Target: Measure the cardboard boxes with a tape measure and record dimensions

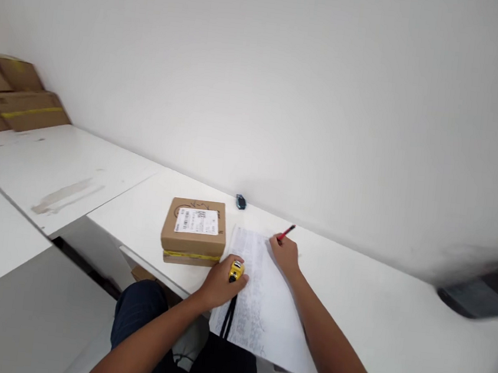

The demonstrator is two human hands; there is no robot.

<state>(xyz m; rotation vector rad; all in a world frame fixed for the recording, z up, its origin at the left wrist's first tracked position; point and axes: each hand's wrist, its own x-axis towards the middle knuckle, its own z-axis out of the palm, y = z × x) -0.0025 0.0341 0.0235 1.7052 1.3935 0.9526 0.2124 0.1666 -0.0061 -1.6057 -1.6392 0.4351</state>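
Note:
My right hand is closed on a red pen, its tip on a printed sheet of paper lying on the white table. My left hand rests on the sheet's left edge, closed around a small yellow device with a black strap hanging from it. Just left of that hand stands a cardboard box with a white barcode label on top and yellow tape round its side.
A small dark object lies by the wall behind the box. Several cardboard boxes are stacked at the far left on another white table. A dark blurred thing sits at the right edge. My lap is below the table edge.

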